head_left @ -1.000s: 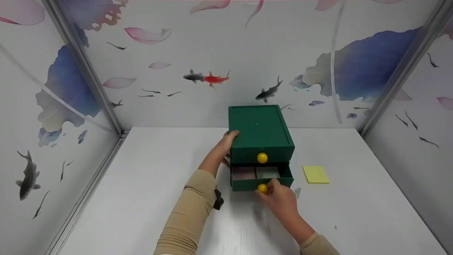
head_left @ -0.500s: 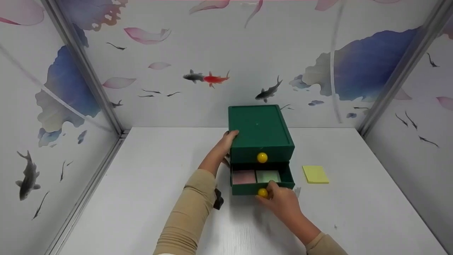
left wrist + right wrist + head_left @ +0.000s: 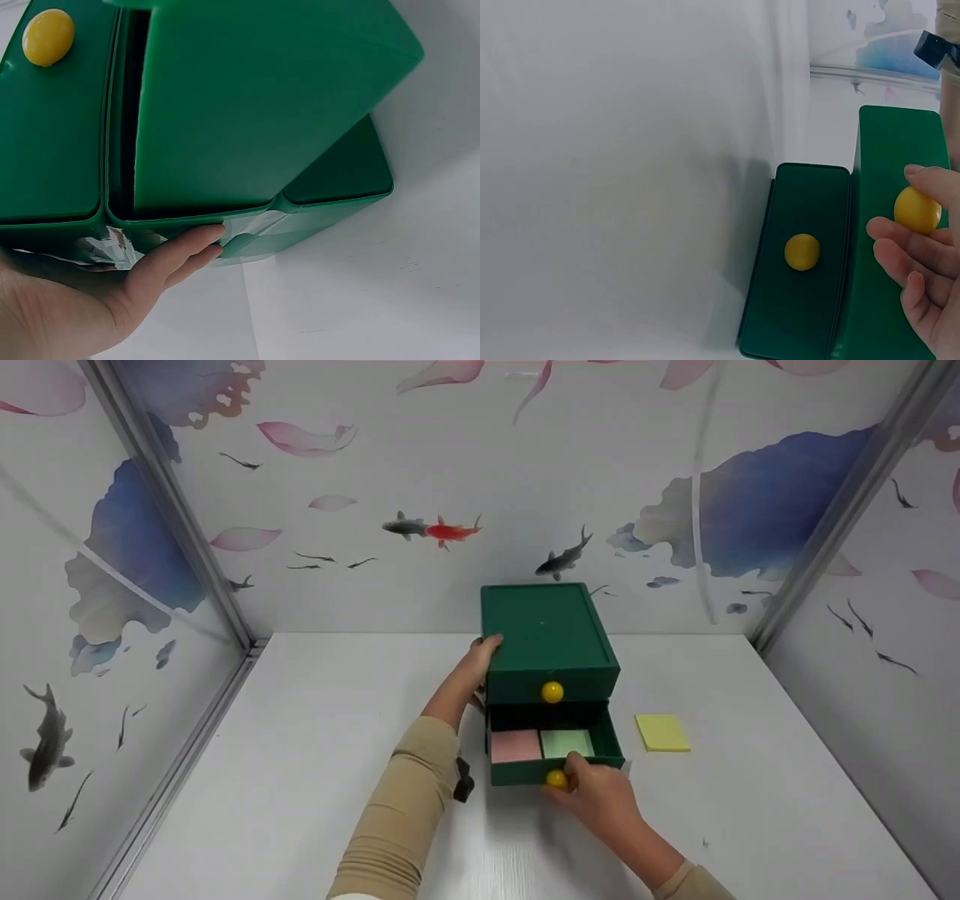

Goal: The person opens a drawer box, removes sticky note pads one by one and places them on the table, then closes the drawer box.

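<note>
A green two-drawer box (image 3: 546,626) stands on the white table, its upper drawer closed with a yellow knob (image 3: 552,692). Its lower drawer (image 3: 521,773) is pulled out. Inside, a pink sticky note pad (image 3: 514,746) and a pale green sticky note pad (image 3: 562,744) lie side by side with a divider between them. My right hand (image 3: 602,799) pinches the lower yellow knob (image 3: 917,210) between thumb and fingers. My left hand (image 3: 474,666) rests against the box's left side, thumb at the top edge; the left wrist view shows its nearly straight fingers (image 3: 176,259) along the side.
A yellow sticky note pad (image 3: 663,733) lies on the table (image 3: 322,780) right of the box. Patterned wall panels (image 3: 337,585) enclose the table at the back and both sides. A black strap piece (image 3: 463,781) sits at the left wrist.
The right hand has drawn the lower drawer further out toward me, showing more of the pink and green pads. The left hand keeps its place on the box.
</note>
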`<action>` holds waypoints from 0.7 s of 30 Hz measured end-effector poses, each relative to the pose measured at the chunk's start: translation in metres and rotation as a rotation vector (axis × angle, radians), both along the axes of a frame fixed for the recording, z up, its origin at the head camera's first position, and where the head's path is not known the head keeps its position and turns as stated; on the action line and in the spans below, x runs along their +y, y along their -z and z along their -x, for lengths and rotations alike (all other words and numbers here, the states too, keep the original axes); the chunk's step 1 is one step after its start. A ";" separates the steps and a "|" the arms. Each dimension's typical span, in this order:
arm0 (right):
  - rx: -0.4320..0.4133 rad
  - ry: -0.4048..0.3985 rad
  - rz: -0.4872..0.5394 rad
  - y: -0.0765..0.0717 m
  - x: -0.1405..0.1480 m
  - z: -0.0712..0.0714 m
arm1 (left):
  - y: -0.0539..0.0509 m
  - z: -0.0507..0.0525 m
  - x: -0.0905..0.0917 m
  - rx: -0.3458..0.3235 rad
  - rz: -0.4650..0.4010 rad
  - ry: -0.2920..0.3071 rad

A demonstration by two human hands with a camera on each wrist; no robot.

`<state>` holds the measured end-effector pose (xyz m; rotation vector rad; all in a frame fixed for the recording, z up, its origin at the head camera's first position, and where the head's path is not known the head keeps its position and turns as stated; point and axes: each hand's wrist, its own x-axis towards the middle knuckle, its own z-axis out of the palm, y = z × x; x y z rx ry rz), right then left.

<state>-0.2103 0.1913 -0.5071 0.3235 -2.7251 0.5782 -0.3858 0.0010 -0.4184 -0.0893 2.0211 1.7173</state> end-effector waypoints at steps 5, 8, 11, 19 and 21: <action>-0.028 0.017 -0.003 -0.002 -0.003 -0.007 | 0.001 0.001 0.000 0.001 -0.003 -0.001; -0.055 0.029 -0.011 -0.003 -0.003 -0.012 | 0.001 0.001 0.001 0.002 0.000 0.004; -0.073 0.034 -0.025 -0.004 -0.004 -0.016 | 0.002 0.000 0.002 0.004 0.001 0.002; -0.066 0.031 -0.083 -0.007 -0.007 -0.023 | 0.001 0.001 -0.001 0.008 -0.004 0.008; -0.046 0.025 -0.109 -0.006 -0.007 -0.025 | 0.001 0.003 -0.002 0.005 -0.002 0.009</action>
